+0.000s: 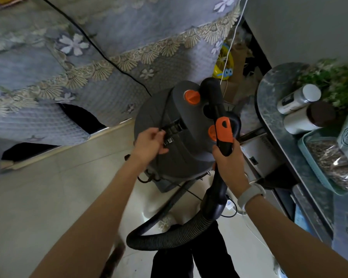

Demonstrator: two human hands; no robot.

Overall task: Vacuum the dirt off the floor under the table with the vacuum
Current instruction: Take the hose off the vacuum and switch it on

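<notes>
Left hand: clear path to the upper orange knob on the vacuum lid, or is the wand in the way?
Probably yes. The left hand rests at the lid's latch, and bare lid lies between it and the orange knob. The wand, gripped by the right hand, runs right of the knob.

Two jars (301, 109) and a green tray (317, 167) sit on a marble counter (269, 109) beside leafy plants (338, 85)

The vacuum (175, 129) hides the floor (54, 197) right beyond both hands. Below the right hand (228, 163), the hose (169, 233) loops across the person's legs and covers part of them. Left of the left hand (149, 146), the tablecloth (88, 67) drapes low, and under it all is dark. Far right, the tray (309, 157) runs off the edge, labels too blurred to read.
</notes>
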